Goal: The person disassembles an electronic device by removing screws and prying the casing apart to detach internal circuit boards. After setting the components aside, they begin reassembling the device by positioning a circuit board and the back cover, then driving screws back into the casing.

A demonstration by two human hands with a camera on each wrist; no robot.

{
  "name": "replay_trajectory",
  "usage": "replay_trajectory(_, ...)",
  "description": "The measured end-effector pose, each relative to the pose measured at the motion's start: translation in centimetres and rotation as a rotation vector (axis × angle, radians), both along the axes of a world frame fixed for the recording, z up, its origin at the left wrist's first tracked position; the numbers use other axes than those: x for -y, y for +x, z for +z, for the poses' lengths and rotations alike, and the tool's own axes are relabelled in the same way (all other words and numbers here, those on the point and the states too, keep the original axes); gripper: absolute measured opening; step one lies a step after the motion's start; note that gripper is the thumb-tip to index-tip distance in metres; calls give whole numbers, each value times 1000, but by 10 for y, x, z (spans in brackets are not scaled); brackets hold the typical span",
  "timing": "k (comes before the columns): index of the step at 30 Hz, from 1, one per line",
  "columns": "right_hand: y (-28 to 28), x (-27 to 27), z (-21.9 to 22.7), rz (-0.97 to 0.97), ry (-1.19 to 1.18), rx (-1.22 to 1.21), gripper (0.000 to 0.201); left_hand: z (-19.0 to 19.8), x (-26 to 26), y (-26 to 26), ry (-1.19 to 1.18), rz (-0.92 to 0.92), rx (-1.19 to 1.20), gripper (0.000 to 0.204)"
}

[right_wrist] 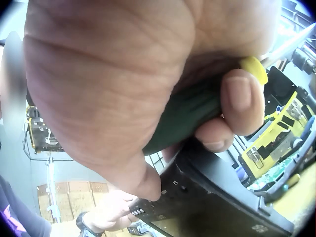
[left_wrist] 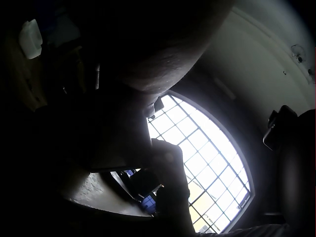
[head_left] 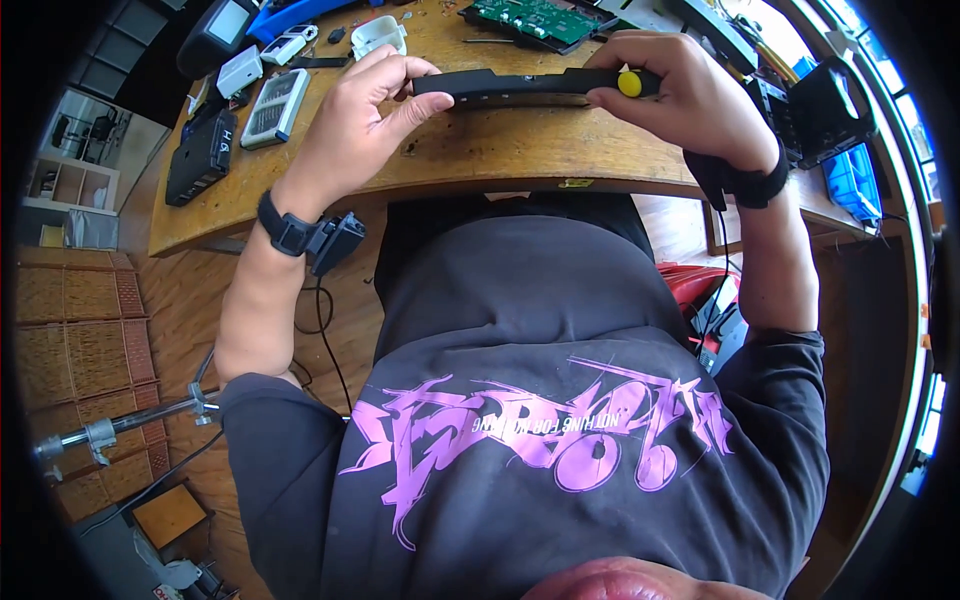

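Both hands hold a black plastic device casing (head_left: 520, 85) edge-on above the front of the wooden table. My left hand (head_left: 365, 115) pinches its left end between thumb and fingers. At the other end, my right hand (head_left: 680, 95) grips the casing with its thumb along the near edge. A dark green handle (right_wrist: 187, 113) with a yellow end (head_left: 629, 83) is also tucked inside the right hand; the rest of it is hidden. Small openings and markings show along the casing's side in the right wrist view. The left wrist view is mostly dark.
Behind the casing a green circuit board (head_left: 540, 20) lies in a black tray. A white container (head_left: 380, 37), a bit set box (head_left: 275, 108) and a black case (head_left: 203, 155) lie toward the left. The wooden table's (head_left: 480, 165) front edge is near my body.
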State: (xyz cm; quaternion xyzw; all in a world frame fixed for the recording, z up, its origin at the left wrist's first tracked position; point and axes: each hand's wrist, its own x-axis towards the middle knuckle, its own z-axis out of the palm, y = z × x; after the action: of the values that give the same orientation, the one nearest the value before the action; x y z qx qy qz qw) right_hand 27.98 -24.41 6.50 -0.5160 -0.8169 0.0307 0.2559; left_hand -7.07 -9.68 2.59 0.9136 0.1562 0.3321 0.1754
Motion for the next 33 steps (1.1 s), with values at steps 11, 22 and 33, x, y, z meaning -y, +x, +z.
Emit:
replay_trajectory(11, 18, -29, 1, -91, -100, -61, 35, -22, -34, 9, -529, -11, 73, 37)
replay_trajectory(22, 19, -45, 8, -77, 18, 14, 40, -35, -49, 26, -657, -85, 297, 32)
replay_trajectory(33, 23, -57, 13, -4, -29, 39, 45, -32, -63, 15, -751, -141, 109, 35)
